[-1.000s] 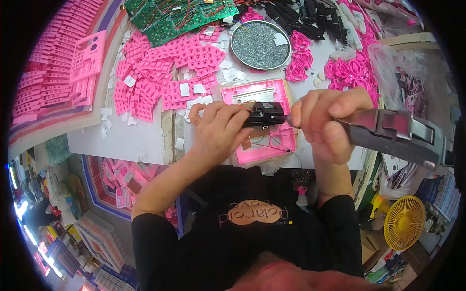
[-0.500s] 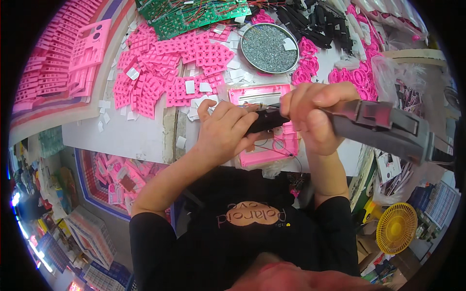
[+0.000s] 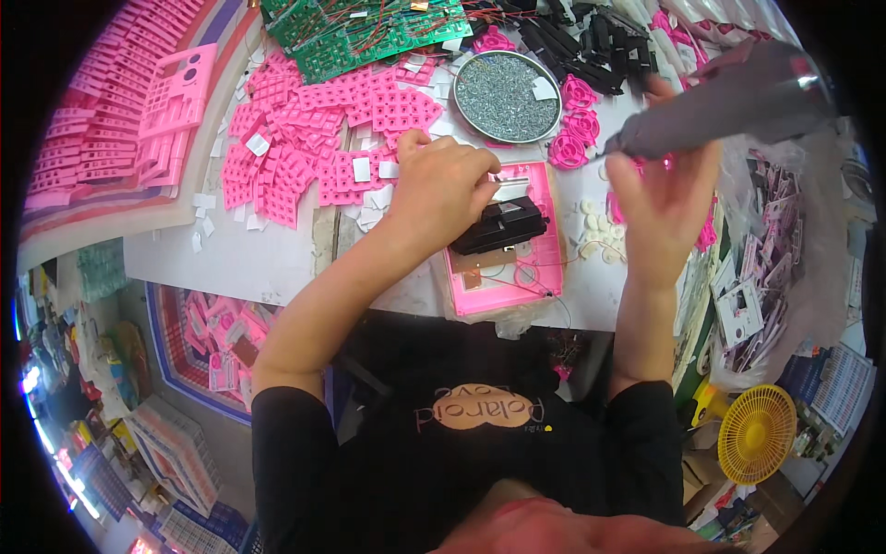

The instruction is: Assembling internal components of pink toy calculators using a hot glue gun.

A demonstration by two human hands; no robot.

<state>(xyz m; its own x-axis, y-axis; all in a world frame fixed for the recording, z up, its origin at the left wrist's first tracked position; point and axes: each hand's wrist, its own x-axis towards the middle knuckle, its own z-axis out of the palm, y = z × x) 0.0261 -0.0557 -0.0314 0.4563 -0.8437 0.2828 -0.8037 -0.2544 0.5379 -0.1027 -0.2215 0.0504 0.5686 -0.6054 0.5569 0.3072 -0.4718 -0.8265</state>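
Observation:
A pink plastic case (image 3: 552, 222) lies open before me on the white table, with a brown circuit board (image 3: 484, 262), thin wires and a black plastic housing (image 3: 503, 227) inside. My left hand (image 3: 436, 192) rests over the case's upper left edge, against the housing's far left end. Its thumb and forefinger are pinched together; what they hold, if anything, is too small to make out. To the right of the case, my right hand (image 3: 672, 208) is raised with a dark grey electric screwdriver (image 3: 724, 113) in its grip, bit pointing left. Several of its fingers are hidden behind the tool.
Beyond the case stands a round metal dish of screws (image 3: 508, 96). Pink keypad pieces (image 3: 277, 138) pile up at left, green circuit boards (image 3: 369, 37) at the back, black housings (image 3: 577, 51) at back right. Small white discs (image 3: 602, 235) lie beside the case; a yellow fan (image 3: 757, 434) stands lower right.
My right hand has swung the screwdriver up and right, away from the housing. The black housing now sits lower in the case, and my left hand has shifted slightly up.

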